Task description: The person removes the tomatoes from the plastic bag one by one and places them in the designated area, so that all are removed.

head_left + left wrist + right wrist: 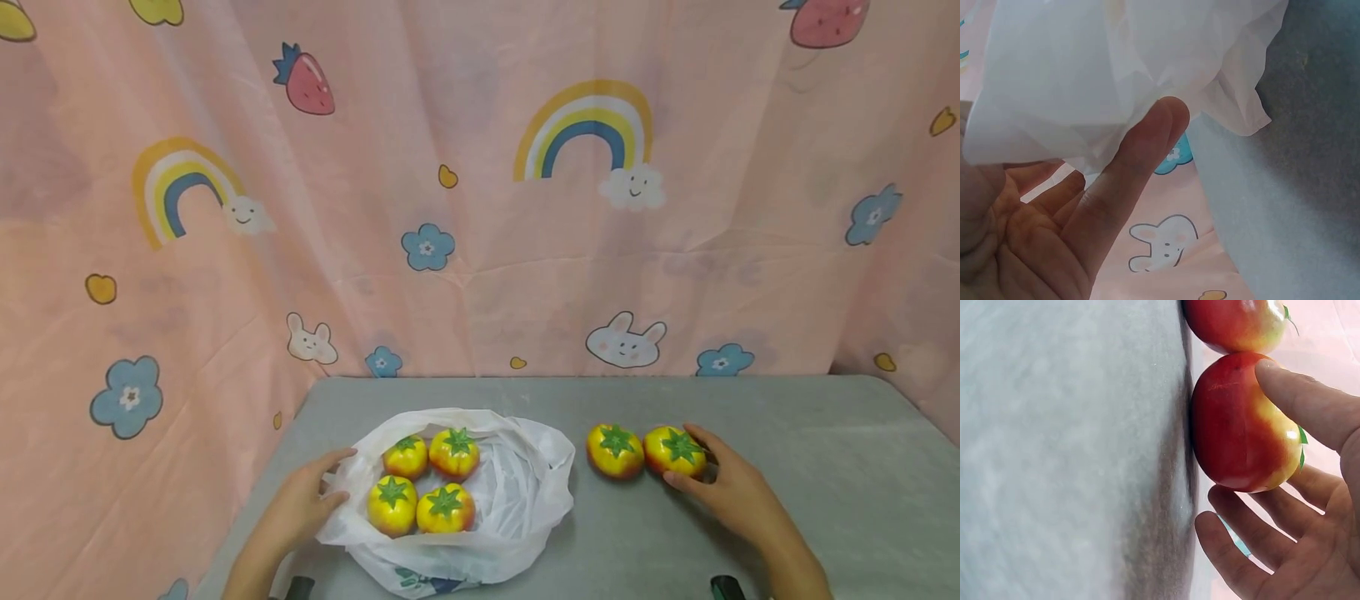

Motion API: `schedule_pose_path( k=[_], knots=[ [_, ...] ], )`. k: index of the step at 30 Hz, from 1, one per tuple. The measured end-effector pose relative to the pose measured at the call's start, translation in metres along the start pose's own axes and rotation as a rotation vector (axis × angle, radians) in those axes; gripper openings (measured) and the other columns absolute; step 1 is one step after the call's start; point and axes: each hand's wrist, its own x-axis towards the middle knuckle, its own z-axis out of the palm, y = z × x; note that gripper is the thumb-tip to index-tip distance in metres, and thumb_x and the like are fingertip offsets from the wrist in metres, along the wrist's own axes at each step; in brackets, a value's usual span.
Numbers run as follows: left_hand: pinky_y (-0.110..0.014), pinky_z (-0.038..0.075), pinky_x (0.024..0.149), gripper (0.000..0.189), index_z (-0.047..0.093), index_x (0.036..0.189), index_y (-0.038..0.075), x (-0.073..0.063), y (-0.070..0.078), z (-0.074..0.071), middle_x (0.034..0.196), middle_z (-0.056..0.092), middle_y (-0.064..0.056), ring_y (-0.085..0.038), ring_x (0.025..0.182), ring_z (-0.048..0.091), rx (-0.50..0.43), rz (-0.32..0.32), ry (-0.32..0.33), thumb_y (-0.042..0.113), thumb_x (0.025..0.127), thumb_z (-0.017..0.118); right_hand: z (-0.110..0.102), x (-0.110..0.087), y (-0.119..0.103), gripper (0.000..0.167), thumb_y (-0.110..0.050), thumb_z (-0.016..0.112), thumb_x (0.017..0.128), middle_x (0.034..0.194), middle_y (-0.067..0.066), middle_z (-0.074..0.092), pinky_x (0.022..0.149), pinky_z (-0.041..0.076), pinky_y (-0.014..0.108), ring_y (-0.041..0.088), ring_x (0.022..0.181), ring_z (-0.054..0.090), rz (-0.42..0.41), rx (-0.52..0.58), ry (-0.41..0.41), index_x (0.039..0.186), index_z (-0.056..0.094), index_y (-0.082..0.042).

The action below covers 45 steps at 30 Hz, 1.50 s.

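Note:
A white plastic bag (525, 533) stands with its mouth spread wide, and several yellow-red tomatoes with green star-shaped tops lie inside, one of them a tomato (446, 509) near the front rim. My left hand (298, 500) holds the bag's left side, its thumb (1147, 140) against the plastic; some fingers are hidden behind it. To the right of the bag, two more tomatoes sit side by side on the table. Around the right-hand tomato (1235, 425) curve the thumb and fingers of my right hand (731, 492). The left-hand tomato (615, 452) touches it.
The grey table (840, 467) reaches back to a pink curtain (480, 292) printed with rainbows, flowers and rabbits. Dark device parts (726, 587) poke in at the bottom edge near both wrists.

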Motion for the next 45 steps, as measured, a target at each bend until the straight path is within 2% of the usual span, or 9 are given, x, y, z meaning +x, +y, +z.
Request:
schedule_pose_path(
  k=[5,9,16,20,28,30,35,40,45],
  knots=[
    [-0.041,0.062,0.082,0.058,0.057,0.139,0.016,-0.001,0.0,-0.001,0.127,0.065,-0.017,-0.017,0.087,0.06,-0.011,-0.001,-0.007,0.009,0.085,0.076,-0.002,-0.003,-0.001,0.109,-0.063,0.069,0.083,0.153,0.037,0.027,0.105,0.029,0.075,0.058,0.134,0.033,-0.053,-0.007,0.037,0.155,0.02,0.001],
    [-0.04,0.062,0.082,0.058,0.057,0.139,0.016,-0.002,-0.001,-0.001,0.127,0.065,-0.017,-0.017,0.086,0.06,-0.016,-0.009,-0.019,0.01,0.085,0.077,-0.005,-0.011,-0.012,0.104,-0.062,0.069,0.084,0.152,0.038,0.027,0.106,0.027,0.076,0.059,0.135,0.028,-0.08,-0.021,0.085,0.155,0.024,-0.001],
    [-0.04,0.061,0.083,0.059,0.056,0.14,0.016,-0.001,-0.001,0.0,0.129,0.064,-0.016,-0.018,0.088,0.06,-0.011,-0.024,-0.025,0.013,0.085,0.077,-0.002,-0.032,-0.066,0.089,-0.051,0.073,0.086,0.154,0.031,0.031,0.105,0.029,0.076,0.054,0.137,0.031,-0.125,0.01,0.137,0.154,0.032,-0.012],
    [-0.043,0.061,0.085,0.058,0.057,0.14,0.014,0.0,0.0,0.001,0.128,0.065,-0.016,-0.018,0.09,0.06,-0.002,-0.011,-0.021,0.012,0.086,0.076,0.012,-0.043,-0.101,0.079,-0.044,0.075,0.086,0.156,0.023,0.036,0.107,0.031,0.074,0.049,0.139,0.035,-0.192,0.065,0.153,0.151,0.039,-0.018],
    [-0.045,0.059,0.088,0.059,0.057,0.14,0.011,0.0,0.0,0.005,0.128,0.065,-0.015,-0.017,0.089,0.06,0.009,-0.017,-0.032,0.012,0.085,0.077,0.069,-0.05,-0.163,0.065,-0.033,0.081,0.082,0.15,0.007,0.049,0.11,0.038,0.065,0.035,0.138,0.047,-0.255,0.183,0.034,0.141,0.053,-0.028],
    [-0.046,0.059,0.089,0.059,0.057,0.14,0.011,0.0,0.0,0.005,0.128,0.065,-0.016,-0.018,0.09,0.061,0.007,-0.015,-0.03,0.012,0.085,0.077,0.083,-0.051,-0.173,0.063,-0.03,0.082,0.081,0.148,0.003,0.052,0.111,0.039,0.062,0.031,0.136,0.049,-0.304,0.214,0.013,0.138,0.056,-0.029],
    [-0.046,0.059,0.088,0.059,0.058,0.14,0.011,0.0,0.0,0.004,0.129,0.065,-0.016,-0.018,0.09,0.061,0.009,-0.012,-0.034,0.012,0.084,0.078,0.109,-0.055,-0.187,0.061,-0.028,0.082,0.081,0.144,0.002,0.055,0.11,0.042,0.06,0.03,0.134,0.051,-0.42,0.234,-0.08,0.137,0.057,-0.023],
    [-0.043,0.06,0.086,0.059,0.058,0.139,0.011,0.0,0.0,0.004,0.128,0.065,-0.015,-0.017,0.088,0.06,0.007,0.001,-0.027,0.012,0.084,0.078,0.123,-0.056,-0.194,0.062,-0.031,0.082,0.081,0.144,0.003,0.055,0.11,0.042,0.059,0.029,0.132,0.052,-0.442,0.244,-0.155,0.136,0.056,-0.02],
    [-0.043,0.06,0.084,0.059,0.058,0.139,0.009,-0.001,0.0,0.001,0.129,0.065,-0.015,-0.017,0.091,0.062,0.007,0.052,0.003,0.009,0.083,0.078,0.134,-0.054,-0.197,0.062,-0.031,0.084,0.08,0.142,0.0,0.056,0.11,0.043,0.057,0.027,0.131,0.053,-0.449,0.251,-0.178,0.135,0.057,-0.022]
  ],
)
